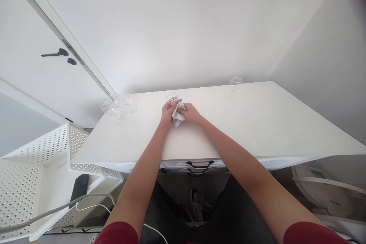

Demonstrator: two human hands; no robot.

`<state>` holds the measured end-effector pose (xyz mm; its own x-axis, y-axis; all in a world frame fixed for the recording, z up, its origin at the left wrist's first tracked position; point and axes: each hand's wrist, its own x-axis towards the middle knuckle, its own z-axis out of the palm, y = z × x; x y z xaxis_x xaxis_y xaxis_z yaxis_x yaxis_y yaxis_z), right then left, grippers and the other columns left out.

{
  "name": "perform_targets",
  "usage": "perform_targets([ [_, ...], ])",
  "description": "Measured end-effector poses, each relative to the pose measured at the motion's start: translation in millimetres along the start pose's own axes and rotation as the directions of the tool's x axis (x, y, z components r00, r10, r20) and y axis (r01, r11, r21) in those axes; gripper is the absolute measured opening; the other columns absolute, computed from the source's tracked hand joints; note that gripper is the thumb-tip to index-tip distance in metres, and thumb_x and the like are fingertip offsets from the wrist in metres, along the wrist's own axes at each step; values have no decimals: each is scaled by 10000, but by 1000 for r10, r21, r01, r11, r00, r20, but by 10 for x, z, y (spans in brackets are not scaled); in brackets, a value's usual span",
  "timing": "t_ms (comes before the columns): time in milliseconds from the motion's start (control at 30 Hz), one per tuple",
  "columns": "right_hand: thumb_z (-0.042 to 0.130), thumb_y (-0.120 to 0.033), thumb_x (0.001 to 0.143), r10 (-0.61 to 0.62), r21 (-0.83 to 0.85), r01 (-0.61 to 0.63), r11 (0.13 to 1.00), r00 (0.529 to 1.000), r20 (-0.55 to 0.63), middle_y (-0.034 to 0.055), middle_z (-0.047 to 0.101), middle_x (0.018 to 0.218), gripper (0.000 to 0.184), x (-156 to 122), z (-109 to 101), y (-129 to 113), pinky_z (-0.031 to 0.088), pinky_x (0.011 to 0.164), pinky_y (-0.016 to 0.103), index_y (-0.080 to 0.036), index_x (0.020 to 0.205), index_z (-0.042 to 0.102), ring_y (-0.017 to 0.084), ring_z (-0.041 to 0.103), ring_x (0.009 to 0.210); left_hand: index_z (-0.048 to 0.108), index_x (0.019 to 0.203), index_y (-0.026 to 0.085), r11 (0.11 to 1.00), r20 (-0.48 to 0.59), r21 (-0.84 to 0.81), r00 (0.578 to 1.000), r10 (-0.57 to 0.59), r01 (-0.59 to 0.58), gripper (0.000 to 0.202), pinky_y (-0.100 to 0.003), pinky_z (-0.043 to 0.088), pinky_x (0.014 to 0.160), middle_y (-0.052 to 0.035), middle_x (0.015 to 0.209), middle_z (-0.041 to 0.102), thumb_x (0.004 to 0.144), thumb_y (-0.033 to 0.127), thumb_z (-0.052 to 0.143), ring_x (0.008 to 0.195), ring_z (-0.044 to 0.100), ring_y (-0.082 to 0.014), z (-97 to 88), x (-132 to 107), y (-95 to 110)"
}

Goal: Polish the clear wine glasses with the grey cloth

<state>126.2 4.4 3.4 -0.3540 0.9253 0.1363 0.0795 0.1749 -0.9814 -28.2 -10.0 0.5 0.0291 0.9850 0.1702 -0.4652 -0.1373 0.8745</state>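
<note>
Above the middle of the white countertop, my left hand is closed around a clear wine glass, its bowl pointing toward the wall. My right hand grips a white cloth and presses it against the lower part of the glass. The cloth and my fingers hide the stem and foot. Both hands are close together, with the cloth between them.
Several clear stemmed glasses stand grouped at the counter's left end. One more glass stands near the wall to the right. Black drawer handles stick out below the front edge. A white perforated shelf adjoins on the left.
</note>
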Motion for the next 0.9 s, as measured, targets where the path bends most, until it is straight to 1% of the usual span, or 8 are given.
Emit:
perform_targets([
  [100, 742, -459, 815, -76, -200, 50, 978, 990, -121, 17, 626, 723, 276, 21, 44, 24, 378, 678, 304, -210, 779, 629, 186, 540, 724, 719, 1165, 161, 999, -56, 27, 998, 26, -24, 561, -449, 491, 1087, -170, 1298, 725, 713, 429, 918, 1294, 634, -332, -5, 4, -8],
  [200, 743, -550, 802, 49, 95, -54, 994, 998, 50, 36, 647, 751, 370, 7, 27, 10, 407, 665, 309, -192, 793, 647, 183, 558, 708, 746, 1098, 148, 1000, -25, 3, 1000, -7, 7, 523, -456, 495, 1076, -168, 1277, 733, 730, 491, 890, 1277, 643, -345, -15, 4, 6],
  [267, 774, -597, 757, 129, 280, -183, 942, 971, 200, 45, 647, 747, 440, -19, -14, -3, 423, 642, 313, -177, 813, 655, 179, 560, 681, 753, 1108, 155, 998, 54, -12, 996, -64, 64, 546, -472, 513, 1040, -163, 1265, 738, 738, 540, 867, 1226, 671, -355, -19, 1, 23],
  [333, 794, -603, 735, 137, 315, -217, 924, 957, 257, 45, 650, 751, 459, -37, -46, -4, 430, 638, 311, -174, 829, 661, 181, 565, 686, 751, 1156, 165, 995, 123, -5, 988, -95, 96, 571, -477, 517, 1030, -160, 1304, 722, 750, 553, 854, 1218, 673, -356, -20, 0, 32],
  [533, 762, -516, 805, -44, -129, 32, 991, 995, -88, 16, 640, 721, 339, 19, 13, 52, 385, 671, 301, -203, 760, 640, 179, 542, 719, 758, 1085, 140, 999, -35, 27, 999, -36, 37, 519, -418, 501, 1066, -163, 1269, 723, 699, 445, 924, 1232, 651, -302, -28, 24, -19],
  [633, 767, -574, 795, 53, 56, -57, 997, 996, 72, 35, 657, 739, 403, 47, 17, 64, 409, 671, 305, -191, 743, 651, 188, 574, 727, 747, 1033, 150, 999, -43, 17, 998, -36, 37, 473, -386, 550, 940, -133, 1122, 749, 734, 487, 891, 1068, 702, -259, -35, 16, -39],
  [733, 845, -632, 697, 186, 304, -254, 918, 954, 236, 60, 684, 774, 492, 36, -41, 62, 441, 661, 305, -175, 775, 681, 197, 604, 736, 738, 983, 161, 997, -16, 60, 999, -51, 51, 429, -335, 548, 792, -77, 932, 734, 750, 496, 873, 867, 704, -204, -21, -6, -29],
  [900, 894, -663, 617, 264, 385, -333, 861, 939, 222, 60, 683, 764, 558, -1, -120, 37, 392, 584, 283, -170, 752, 669, 153, 532, 656, 742, 1006, 163, 992, -2, 123, 1000, -13, 13, 430, -295, 499, 702, -39, 822, 693, 740, 470, 881, 748, 653, -158, 27, -23, 22],
])
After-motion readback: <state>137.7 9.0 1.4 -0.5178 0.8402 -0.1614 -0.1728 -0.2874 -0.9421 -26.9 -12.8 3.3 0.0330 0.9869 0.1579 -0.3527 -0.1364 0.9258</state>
